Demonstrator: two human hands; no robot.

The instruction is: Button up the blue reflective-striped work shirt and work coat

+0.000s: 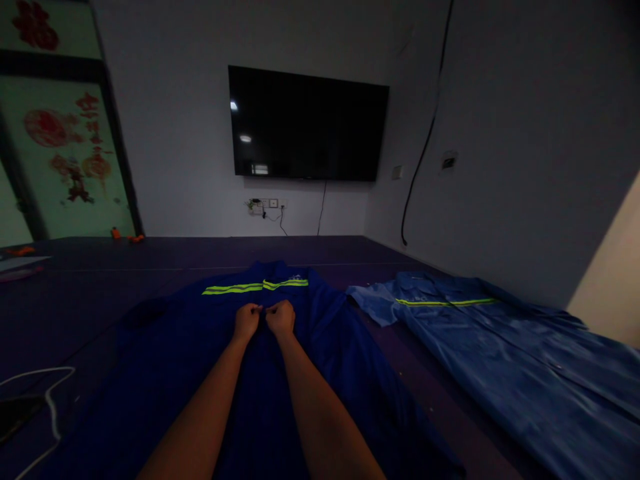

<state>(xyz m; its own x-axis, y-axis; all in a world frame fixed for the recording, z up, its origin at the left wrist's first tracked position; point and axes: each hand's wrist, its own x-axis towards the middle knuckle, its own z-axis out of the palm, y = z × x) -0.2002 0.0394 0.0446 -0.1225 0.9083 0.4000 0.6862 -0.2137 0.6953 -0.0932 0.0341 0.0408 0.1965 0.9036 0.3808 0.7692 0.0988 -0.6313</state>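
A dark blue work jacket (165, 360) with a yellow-green reflective stripe lies flat on the dark purple surface in front of me. Both my hands rest at the middle of its front, just below the stripe. My left hand (247, 319) and my right hand (281, 317) are side by side, almost touching, each with fingers closed in a pinch on the jacket's front edges. What sits between the fingertips is too small to make out.
A lighter blue jacket (500, 353) with a reflective stripe lies spread to the right. A white cable (50, 407) and a dark flat object lie at the lower left. A black TV (307, 123) hangs on the far wall above a socket.
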